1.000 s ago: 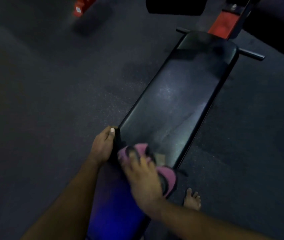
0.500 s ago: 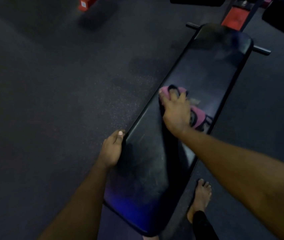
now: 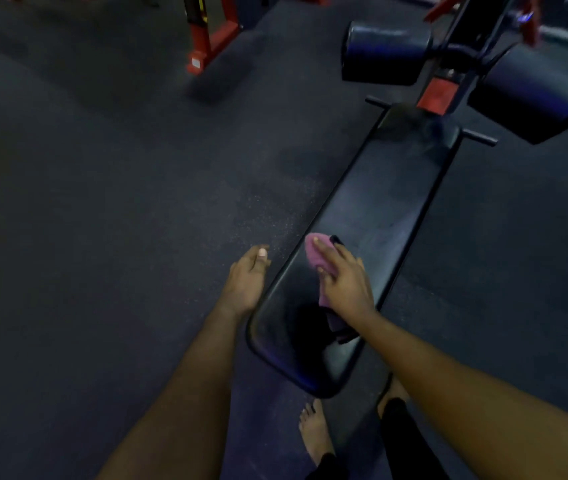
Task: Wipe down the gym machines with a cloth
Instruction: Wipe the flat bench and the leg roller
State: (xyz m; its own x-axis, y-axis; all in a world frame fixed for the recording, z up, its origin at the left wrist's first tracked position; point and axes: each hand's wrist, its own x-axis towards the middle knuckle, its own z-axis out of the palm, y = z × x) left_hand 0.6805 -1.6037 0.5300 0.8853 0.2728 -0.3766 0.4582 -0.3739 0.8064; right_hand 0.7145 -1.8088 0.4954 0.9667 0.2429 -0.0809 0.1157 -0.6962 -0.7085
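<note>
The dark floor (image 3: pixel 102 202) carries other machines, a red frame (image 3: pixel 211 32) among them, all left to do, I judge. The long padded surface (image 3: pixel 386 209) below you is mid-wipe: its far half looks dull and hazy, and the roller pads (image 3: pixel 384 53) beyond seem untouched. Your left hand (image 3: pixel 244 282) hangs just beside the near left edge, fingers loosely together, holding nothing. Your right hand (image 3: pixel 346 285) presses spread fingers (image 3: pixel 327 252) flat on the pink cloth (image 3: pixel 313 254), which lies on the near half by that edge

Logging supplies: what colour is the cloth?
The cloth is pink; head view, under the right hand.
</note>
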